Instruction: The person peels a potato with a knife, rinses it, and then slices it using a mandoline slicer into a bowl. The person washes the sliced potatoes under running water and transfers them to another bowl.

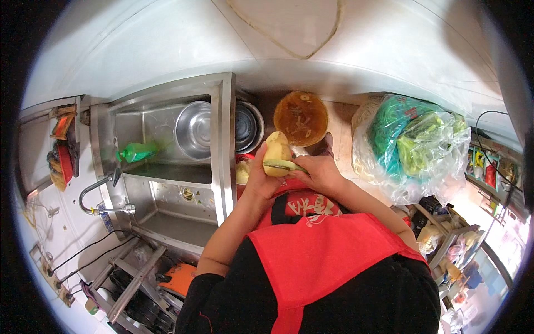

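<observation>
My left hand (263, 175) holds a potato (277, 146) upright in front of the red apron (333, 238). Much of its surface is pale yellow and looks peeled, with darker patches near the upper right. In my right hand (319, 172) is a light green vegetable peeler (278, 164), its head lying across the potato's lower part. My fingers hide most of the peeler's handle. Partly behind my left wrist, a container holds pale yellow contents (243, 172), too covered to tell exactly.
To the left stands a two-basin stainless steel sink (225, 146) with a faucet (89, 196), a metal bowl (194, 130) and a green bottle (138, 152). A round brown object (300, 119) lies ahead. Plastic bags of leafy greens (417, 146) sit at right.
</observation>
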`<action>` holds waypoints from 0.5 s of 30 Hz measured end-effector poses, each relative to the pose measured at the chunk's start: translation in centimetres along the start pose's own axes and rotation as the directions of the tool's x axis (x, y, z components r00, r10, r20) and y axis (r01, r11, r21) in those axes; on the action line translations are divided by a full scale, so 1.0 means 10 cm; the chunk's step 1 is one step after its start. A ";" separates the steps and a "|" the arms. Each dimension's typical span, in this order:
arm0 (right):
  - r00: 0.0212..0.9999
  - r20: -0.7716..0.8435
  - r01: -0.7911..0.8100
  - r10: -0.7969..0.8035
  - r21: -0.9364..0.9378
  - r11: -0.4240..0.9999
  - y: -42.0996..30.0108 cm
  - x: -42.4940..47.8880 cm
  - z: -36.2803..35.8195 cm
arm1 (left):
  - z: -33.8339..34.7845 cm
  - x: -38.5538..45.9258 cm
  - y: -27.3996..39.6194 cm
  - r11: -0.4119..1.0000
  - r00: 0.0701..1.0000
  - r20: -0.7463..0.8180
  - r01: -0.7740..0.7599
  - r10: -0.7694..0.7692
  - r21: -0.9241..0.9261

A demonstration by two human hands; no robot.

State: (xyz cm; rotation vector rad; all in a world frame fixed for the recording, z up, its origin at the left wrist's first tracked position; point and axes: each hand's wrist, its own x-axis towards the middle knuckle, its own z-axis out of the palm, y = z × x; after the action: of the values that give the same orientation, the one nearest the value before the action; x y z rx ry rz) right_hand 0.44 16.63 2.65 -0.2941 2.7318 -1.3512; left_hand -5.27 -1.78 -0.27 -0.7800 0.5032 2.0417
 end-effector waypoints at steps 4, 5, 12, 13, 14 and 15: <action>0.999 0.009 0.051 -0.050 -0.045 0.998 -0.01 0.05 -0.04 | 0.00 -0.02 -0.02 0.999 1.000 -0.021 0.015 -0.017 -0.052; 0.998 0.017 0.055 -0.054 -0.041 0.998 -0.01 0.06 -0.03 | 0.00 -0.03 -0.01 0.998 1.000 -0.017 0.023 -0.024 -0.063; 0.995 0.057 0.079 -0.076 -0.044 0.996 0.00 0.05 0.00 | -0.03 -0.01 -0.01 0.999 0.999 -0.033 0.000 -0.001 -0.037; 0.995 0.061 0.081 -0.078 -0.048 0.996 -0.01 0.06 -0.01 | -0.04 -0.01 -0.01 0.999 1.000 -0.026 -0.005 0.004 -0.042; 0.995 0.064 0.084 -0.080 -0.051 0.995 -0.03 0.08 -0.03 | -0.05 -0.01 0.00 0.999 1.000 -0.020 -0.010 0.009 -0.048; 0.994 0.068 0.086 -0.082 -0.055 0.995 -0.04 0.09 -0.04 | -0.05 -0.01 0.00 0.999 1.000 -0.010 -0.013 0.013 -0.030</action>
State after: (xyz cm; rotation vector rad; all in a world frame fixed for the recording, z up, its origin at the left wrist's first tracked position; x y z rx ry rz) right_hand -0.45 16.56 3.22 -0.4542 2.7362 -1.2593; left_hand -5.11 -2.13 -0.54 -0.8069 0.4847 2.0630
